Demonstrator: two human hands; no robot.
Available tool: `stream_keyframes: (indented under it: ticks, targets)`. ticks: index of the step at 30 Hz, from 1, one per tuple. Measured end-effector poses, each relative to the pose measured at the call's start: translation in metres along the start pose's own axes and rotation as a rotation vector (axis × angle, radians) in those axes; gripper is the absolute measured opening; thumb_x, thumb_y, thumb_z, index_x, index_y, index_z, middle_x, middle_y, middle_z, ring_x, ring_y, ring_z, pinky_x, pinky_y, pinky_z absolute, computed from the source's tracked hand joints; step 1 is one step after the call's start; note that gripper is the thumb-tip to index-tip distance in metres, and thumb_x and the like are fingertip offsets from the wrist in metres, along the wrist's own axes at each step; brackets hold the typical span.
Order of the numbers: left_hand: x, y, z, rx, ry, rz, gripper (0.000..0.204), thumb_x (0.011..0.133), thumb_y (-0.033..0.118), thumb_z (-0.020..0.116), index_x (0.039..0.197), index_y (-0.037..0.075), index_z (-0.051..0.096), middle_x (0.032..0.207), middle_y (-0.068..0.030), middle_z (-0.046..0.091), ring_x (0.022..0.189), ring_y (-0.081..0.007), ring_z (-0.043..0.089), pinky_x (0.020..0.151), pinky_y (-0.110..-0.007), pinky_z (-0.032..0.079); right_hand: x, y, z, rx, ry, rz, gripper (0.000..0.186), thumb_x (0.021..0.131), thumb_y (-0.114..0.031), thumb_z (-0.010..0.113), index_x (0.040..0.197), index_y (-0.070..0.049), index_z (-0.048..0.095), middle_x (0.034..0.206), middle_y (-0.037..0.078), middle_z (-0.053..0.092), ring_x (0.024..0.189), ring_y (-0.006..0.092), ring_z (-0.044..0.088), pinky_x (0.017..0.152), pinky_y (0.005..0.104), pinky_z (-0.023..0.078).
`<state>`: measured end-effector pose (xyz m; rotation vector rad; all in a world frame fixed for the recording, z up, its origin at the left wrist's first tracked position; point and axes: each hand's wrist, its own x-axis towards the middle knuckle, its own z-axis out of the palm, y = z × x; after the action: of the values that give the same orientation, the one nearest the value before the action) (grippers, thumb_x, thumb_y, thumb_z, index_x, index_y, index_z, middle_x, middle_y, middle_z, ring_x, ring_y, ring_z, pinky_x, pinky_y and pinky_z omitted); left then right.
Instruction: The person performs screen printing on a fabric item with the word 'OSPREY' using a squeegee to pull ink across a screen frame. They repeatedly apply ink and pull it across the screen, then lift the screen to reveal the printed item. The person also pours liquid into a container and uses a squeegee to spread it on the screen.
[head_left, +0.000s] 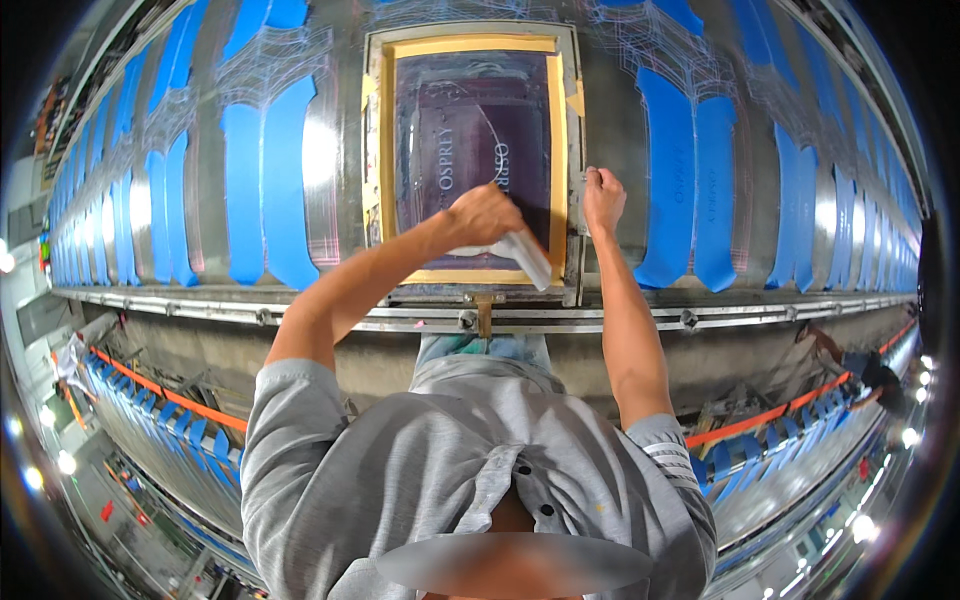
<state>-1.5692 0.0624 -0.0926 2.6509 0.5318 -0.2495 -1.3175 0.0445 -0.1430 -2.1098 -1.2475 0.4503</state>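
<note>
A printing screen lies in front of me, a grey frame with yellow tape round a dark purple mesh. The mesh carries pale lettering and a thin curved line. Over its lower right part, my left hand is closed round a squeegee, which slants down to the right across the frame's near edge. The squeegee's grip end is hidden by my fingers. My right hand is curled closed at the outer right side of the frame, its fingertips on the rim.
Blue fabric pieces lie in pairs along the long grey table, with more blue pieces to the left. A metal rail with bolts runs along the near edge. Behind me stands another table with an orange rail. Another person is at far right.
</note>
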Motion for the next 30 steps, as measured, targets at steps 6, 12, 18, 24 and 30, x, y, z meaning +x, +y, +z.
stream_keyframes:
  ticks: [6,12,18,24,30]
  targets:
    - [-0.13,0.064,0.037,-0.225,0.31,-0.599,0.051,0.077,-0.005,0.058,0.121,0.015,0.075,0.121,-0.003,0.074,0.107,-0.0249,0.072,0.087,-0.038,0.061,0.006,0.002,0.007,-0.023,-0.009,0.011,0.033,0.095,-0.032,0.057,0.085,-0.002,0.069,0.08,0.025,0.068,0.077,0.047,0.066,0.07,0.0529,0.049]
    - [-0.124,0.116,0.081,-0.223,0.455,-0.649,0.047,0.082,0.0,0.055,0.126,0.007,0.069,0.134,-0.0134,0.068,0.123,-0.0296,0.066,0.108,-0.043,0.05,0.004,0.003,0.01,-0.067,-0.027,0.017,0.034,0.095,-0.033,0.057,0.086,-0.002,0.07,0.083,0.024,0.069,0.081,0.047,0.066,0.071,0.0542,0.05]
    - [-0.078,0.028,0.062,-0.098,0.646,-0.622,0.05,0.079,-0.003,0.058,0.127,0.005,0.067,0.134,-0.0151,0.067,0.124,-0.0288,0.065,0.104,-0.045,0.052,0.002,0.0,0.004,-0.071,-0.05,0.063,0.034,0.096,-0.033,0.057,0.086,-0.003,0.07,0.085,0.024,0.07,0.083,0.0477,0.066,0.074,0.0553,0.05]
    - [-0.023,-0.107,-0.039,-0.209,0.47,-0.799,0.03,0.08,0.004,0.063,0.104,0.014,0.078,0.099,-0.0135,0.076,0.092,-0.0323,0.074,0.082,-0.044,0.059,0.002,-0.018,-0.007,-0.3,0.002,-0.088,0.029,0.097,-0.03,0.061,0.101,-0.004,0.075,0.101,0.018,0.071,0.104,0.0368,0.065,0.087,0.0472,0.05]
    - [0.0,-0.192,-0.1,-0.197,0.266,-0.754,0.028,0.085,0.016,0.063,0.107,0.018,0.079,0.096,-0.0184,0.075,0.09,-0.0369,0.073,0.08,-0.049,0.058,0.101,-0.184,0.003,-0.077,-0.255,-0.669,0.045,0.091,-0.04,0.073,0.124,-0.01,0.072,0.118,0.008,0.069,0.119,0.0276,0.059,0.106,0.0494,0.041]
